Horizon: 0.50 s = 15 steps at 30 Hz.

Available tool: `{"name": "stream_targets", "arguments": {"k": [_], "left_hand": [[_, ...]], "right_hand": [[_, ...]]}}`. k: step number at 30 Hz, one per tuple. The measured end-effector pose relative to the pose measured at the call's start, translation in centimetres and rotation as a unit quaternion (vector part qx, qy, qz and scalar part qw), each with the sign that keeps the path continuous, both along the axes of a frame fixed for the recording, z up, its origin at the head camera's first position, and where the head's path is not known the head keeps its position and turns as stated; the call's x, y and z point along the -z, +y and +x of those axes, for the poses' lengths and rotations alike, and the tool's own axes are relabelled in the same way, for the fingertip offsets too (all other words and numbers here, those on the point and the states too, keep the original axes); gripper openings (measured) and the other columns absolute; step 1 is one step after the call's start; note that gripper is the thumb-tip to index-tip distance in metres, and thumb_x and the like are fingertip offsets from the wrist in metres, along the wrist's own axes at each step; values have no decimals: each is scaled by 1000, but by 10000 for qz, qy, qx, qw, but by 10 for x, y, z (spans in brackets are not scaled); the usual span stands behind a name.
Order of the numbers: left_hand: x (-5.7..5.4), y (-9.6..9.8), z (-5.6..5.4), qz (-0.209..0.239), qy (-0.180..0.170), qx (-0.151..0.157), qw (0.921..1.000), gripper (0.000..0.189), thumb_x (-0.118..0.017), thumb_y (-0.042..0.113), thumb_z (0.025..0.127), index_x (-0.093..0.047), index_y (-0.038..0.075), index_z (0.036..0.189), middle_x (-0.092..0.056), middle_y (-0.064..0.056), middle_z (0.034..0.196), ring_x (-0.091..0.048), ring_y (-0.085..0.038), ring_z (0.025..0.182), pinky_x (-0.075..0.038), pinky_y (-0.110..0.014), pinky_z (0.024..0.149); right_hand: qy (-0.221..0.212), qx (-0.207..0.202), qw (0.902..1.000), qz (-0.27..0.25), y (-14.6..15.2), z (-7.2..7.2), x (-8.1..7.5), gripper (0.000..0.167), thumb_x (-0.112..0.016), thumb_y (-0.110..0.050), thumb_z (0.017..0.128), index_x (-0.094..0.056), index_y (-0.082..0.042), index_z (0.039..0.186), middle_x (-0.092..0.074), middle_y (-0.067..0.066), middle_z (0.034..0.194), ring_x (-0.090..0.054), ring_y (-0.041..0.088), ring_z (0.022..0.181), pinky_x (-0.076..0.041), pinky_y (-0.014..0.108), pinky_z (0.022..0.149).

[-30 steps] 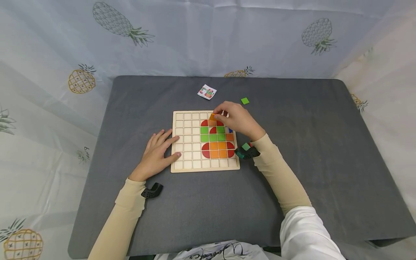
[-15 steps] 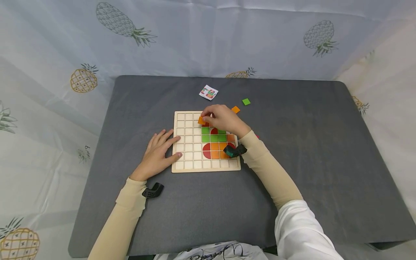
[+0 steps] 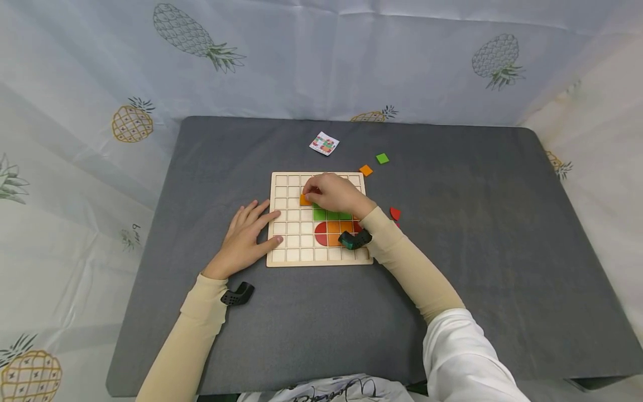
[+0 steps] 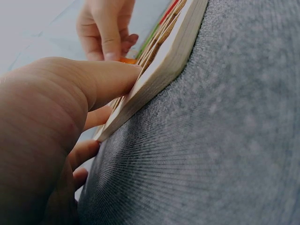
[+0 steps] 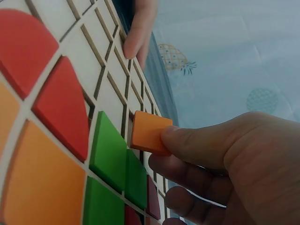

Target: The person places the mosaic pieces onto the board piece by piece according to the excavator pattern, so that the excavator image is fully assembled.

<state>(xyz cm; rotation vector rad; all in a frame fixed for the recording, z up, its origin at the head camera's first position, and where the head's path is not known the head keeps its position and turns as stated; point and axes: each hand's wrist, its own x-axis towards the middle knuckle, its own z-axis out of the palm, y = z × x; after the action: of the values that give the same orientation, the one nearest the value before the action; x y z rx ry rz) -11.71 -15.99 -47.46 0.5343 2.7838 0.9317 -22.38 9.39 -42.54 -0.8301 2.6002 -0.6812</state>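
Between thumb and fingers my right hand [image 3: 334, 192] pinches an orange square tile [image 5: 151, 132], tilted at a cell beside the green tiles [image 5: 108, 152]. The wooden grid board [image 3: 293, 262] lies below it, with red quarter-round tiles [image 5: 63, 110], orange squares [image 3: 334, 239] and green squares filling part of its right half. My right hand and wristband cover some of these in the head view. At the board's left edge, my left hand [image 3: 243, 241] is spread, its thumb [image 4: 112, 79] and a finger resting on the rim.
Beyond the board lie a small pattern card [image 3: 324, 143], a loose green tile [image 3: 382, 158] and a loose orange tile [image 3: 365, 170]. Red pieces [image 3: 395, 213] sit right of the board, partly behind my right forearm. A dark grey cloth covers the table [image 3: 482, 223].
My right hand has moved left and nearer me over the board with the orange tile, uncovering the loose orange tile behind. My left hand has stayed in place.
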Motion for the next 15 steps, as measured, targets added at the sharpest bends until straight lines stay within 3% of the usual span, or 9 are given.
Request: {"name": "stream_targets", "arguments": {"k": [6,15], "left_hand": [[0,0,0,39,-13,-3,10000,64,-68,42,95,-48,19,152,-25,-10,169,-8,-33,159,1,-55,129],[-1,0,0,38,29,-24,10000,64,-69,41,95,-49,19,152,-26,-10,168,-9,-33,159,1,-54,129]], "right_hand": [[147,-33,9997,178,-1,1,2,19,-62,-22,102,-75,-11,111,-72,3,109,-61,19,93,-54,34,88],[494,-61,9979,419,-4,6,1,19,-61,-23,102,-76,-14,111,-70,3,107,-59,20,96,-54,34,84]]}}
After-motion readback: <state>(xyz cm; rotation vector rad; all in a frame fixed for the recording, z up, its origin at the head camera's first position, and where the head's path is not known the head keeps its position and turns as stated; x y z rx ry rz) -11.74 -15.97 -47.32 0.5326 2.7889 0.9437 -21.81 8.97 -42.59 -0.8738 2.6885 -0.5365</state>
